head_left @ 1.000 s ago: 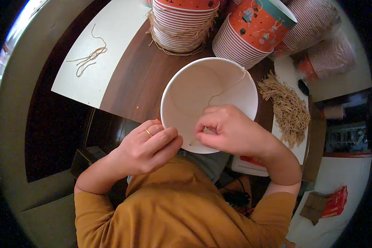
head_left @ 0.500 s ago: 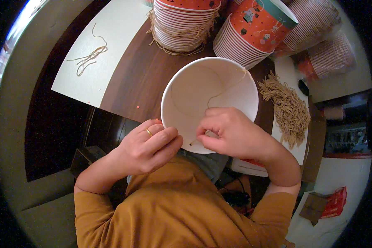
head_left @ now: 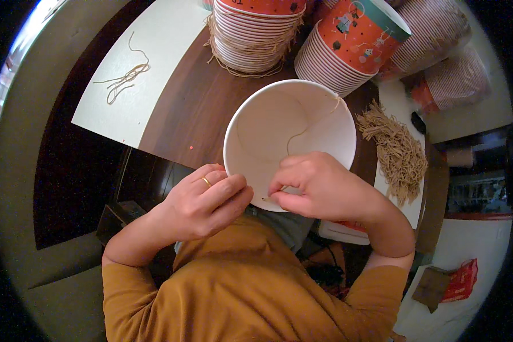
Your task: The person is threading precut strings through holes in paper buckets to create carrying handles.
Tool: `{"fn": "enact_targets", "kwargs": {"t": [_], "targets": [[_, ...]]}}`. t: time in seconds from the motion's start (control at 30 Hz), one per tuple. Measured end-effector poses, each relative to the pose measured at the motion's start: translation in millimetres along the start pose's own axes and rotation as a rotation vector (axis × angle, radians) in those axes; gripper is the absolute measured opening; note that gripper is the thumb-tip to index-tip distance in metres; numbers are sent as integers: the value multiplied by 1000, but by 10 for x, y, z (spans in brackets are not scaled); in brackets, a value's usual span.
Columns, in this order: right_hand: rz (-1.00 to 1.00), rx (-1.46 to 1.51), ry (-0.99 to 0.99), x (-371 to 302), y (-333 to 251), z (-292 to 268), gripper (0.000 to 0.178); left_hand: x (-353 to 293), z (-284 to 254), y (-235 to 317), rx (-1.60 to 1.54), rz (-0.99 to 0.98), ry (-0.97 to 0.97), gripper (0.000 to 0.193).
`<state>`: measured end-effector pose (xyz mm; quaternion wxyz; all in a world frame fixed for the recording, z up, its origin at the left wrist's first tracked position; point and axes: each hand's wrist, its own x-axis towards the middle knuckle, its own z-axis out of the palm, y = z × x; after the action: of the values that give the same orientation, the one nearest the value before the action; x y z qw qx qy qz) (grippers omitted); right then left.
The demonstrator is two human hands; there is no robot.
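Observation:
A white paper bucket stands tilted in front of me with its mouth toward me. A thin tan cord is fixed at the far right of its rim and runs down inside to my right hand. That hand is pinched on the cord just inside the near wall, beside a small dark spot that looks like a hole. My left hand is closed on the bucket's near left rim, its fingertips partly hidden behind the wall.
Stacked paper buckets draped with cords stand at the back, beside another orange-printed stack. A bundle of tan cords lies to the right. Loose cord rests on the white board at left. Wrapped stacks are far right.
My right hand has shifted slightly toward me, and the cord's end beside its fingertips shows less. My left hand stays on the rim.

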<state>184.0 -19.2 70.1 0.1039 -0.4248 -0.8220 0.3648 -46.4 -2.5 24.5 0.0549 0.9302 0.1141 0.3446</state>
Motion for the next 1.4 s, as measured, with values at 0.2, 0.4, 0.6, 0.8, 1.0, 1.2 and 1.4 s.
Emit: {"fn": "enact_targets", "kwargs": {"t": [0.2, 0.4, 0.6, 0.8, 1.0, 1.2, 1.4], "targets": [[46, 8, -13, 24, -12, 23, 14, 5, -6, -3, 0, -5, -4, 27], [65, 23, -12, 34, -13, 19, 14, 1, -7, -3, 1, -9, -8, 27], [-7, -47, 38, 33, -9, 42, 12, 10, -1, -2, 8, -7, -1, 26], [-83, -232, 29, 50, -66, 38, 9, 27, -22, 4, 1, -14, -17, 26], [-153, -289, 32, 53, -104, 39, 10, 39, -22, 12, 1, -5, -16, 27], [-213, -287, 117, -7, -75, 76, 8, 83, -48, -7, -14, 0, -12, 29], [-178, -265, 113, -83, -144, -22, 17, 138, -91, -140, -119, -107, -35, 28]]}}
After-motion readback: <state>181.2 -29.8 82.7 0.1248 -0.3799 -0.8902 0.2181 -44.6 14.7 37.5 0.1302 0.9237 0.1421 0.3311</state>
